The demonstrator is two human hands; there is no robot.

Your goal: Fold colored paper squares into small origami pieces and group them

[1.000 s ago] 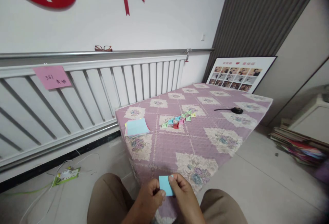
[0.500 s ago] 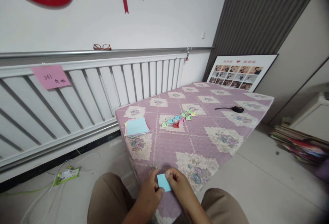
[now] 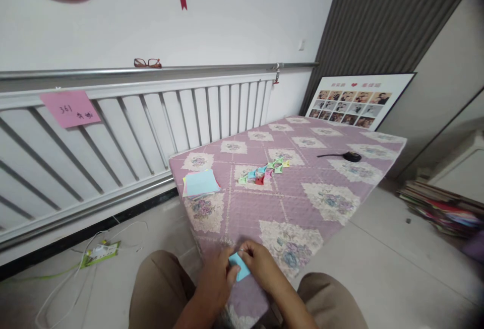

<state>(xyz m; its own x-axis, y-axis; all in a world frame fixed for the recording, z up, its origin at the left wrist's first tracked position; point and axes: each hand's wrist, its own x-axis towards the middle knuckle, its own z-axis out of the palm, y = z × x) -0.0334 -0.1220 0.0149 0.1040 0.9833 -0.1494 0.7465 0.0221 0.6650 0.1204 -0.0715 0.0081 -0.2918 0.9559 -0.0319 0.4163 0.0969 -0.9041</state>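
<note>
Between my two hands is a small square of light blue folded paper (image 3: 242, 268), just above the near end of the cloth-covered table. My left hand (image 3: 219, 274) grips its left side, the thumb lying over the paper. Fingers of my right hand (image 3: 259, 262) pinch its upper right corner. Farther along the table lie several small folded paper pieces (image 3: 260, 180) in green, blue, pink, red and yellow. A stack of coloured paper sheets (image 3: 202, 183), light blue on top, rests at the table's left edge.
The table (image 3: 249, 213) wears a purple floral cloth. A black ladle-like object (image 3: 351, 156) lies at its far right. A white radiator (image 3: 159, 122) runs along the wall, glasses (image 3: 147, 63) on the pipe above. A power strip (image 3: 101, 253) with cables is on the floor at left.
My left thumb has moved further over the blue paper, which is slightly turned and shows less of its surface. Both hands remain on it. The camera view has shifted slightly.
</note>
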